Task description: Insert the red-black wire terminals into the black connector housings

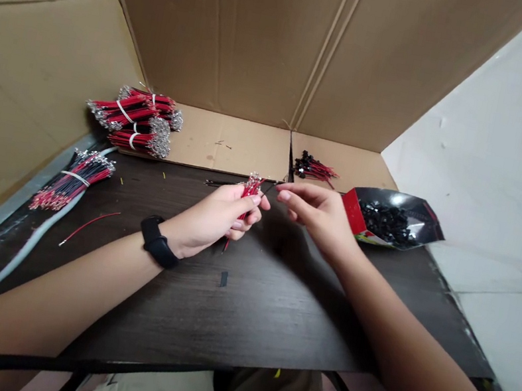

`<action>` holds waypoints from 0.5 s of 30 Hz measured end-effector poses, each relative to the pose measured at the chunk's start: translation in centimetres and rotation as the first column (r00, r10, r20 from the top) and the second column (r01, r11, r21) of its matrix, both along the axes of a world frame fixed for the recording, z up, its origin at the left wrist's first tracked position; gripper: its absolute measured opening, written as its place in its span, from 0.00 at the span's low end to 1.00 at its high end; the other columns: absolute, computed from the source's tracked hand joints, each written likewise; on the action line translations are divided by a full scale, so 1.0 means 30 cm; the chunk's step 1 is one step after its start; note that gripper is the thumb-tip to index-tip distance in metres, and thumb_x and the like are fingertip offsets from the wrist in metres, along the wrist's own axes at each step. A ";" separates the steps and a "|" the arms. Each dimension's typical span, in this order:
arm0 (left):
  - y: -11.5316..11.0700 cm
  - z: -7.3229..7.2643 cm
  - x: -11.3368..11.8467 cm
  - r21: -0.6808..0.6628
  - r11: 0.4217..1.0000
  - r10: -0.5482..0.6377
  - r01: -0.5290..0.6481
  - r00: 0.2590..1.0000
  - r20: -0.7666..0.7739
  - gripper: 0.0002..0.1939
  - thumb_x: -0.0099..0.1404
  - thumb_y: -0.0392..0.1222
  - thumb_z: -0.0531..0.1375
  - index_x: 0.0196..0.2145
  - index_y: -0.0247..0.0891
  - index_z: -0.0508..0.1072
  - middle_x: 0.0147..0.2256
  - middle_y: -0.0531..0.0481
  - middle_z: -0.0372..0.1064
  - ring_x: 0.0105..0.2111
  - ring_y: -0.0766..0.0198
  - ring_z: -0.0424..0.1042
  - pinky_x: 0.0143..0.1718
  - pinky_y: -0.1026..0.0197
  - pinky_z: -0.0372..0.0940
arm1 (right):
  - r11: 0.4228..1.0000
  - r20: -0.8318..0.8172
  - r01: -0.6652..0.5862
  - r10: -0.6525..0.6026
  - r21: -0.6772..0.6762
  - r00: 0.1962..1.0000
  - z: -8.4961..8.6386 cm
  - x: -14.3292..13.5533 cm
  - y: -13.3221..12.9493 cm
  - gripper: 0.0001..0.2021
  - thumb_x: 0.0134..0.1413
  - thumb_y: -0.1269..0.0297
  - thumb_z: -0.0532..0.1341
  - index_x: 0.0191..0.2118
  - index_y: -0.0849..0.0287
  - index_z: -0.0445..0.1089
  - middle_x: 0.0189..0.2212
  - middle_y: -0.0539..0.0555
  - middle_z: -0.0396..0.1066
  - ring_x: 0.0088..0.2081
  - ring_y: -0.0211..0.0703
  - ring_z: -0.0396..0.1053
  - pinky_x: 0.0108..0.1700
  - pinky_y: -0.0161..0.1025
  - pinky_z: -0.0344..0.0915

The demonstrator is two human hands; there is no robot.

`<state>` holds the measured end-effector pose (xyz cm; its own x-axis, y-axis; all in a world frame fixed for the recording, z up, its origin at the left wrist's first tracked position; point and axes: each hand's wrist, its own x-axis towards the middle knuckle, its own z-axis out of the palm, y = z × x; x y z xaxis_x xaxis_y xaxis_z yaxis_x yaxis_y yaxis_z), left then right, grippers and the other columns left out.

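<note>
My left hand point(220, 215), with a black band on its wrist, is closed around a small bunch of red wires point(253, 184) with metal terminals at their upper ends. Thumb and fingers press the bunch together, and red ends poke out below. A thin black wire point(269, 189) runs from beside that bunch to my right hand point(314, 206), whose thumb and index finger pinch its tip. What exactly sits at the pinched tip is too small to make out. Some black wires point(215, 183) lie behind the left hand.
Tied bundles of red and black wires point(135, 119) are stacked at back left; another bundle point(74, 181) lies nearer, by a grey cable point(40, 231). Wires with black connectors point(314, 166) rest on cardboard. An opened box point(356, 214) holds black parts. A loose red wire point(90, 226) lies left.
</note>
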<state>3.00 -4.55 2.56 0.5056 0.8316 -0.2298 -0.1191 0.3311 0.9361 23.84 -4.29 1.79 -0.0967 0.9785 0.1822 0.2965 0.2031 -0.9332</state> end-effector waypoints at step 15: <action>0.145 0.060 -0.157 -0.104 0.891 0.453 -0.442 0.884 0.119 0.14 0.74 0.30 0.49 0.31 0.33 0.69 0.20 0.59 0.51 0.14 0.75 0.48 0.13 0.71 0.42 | 0.989 -0.454 0.049 -0.107 -0.137 0.885 -0.023 -0.072 0.084 0.10 0.44 0.66 0.74 0.32 0.59 0.75 0.36 0.55 0.79 0.38 0.42 0.78 0.37 0.37 0.70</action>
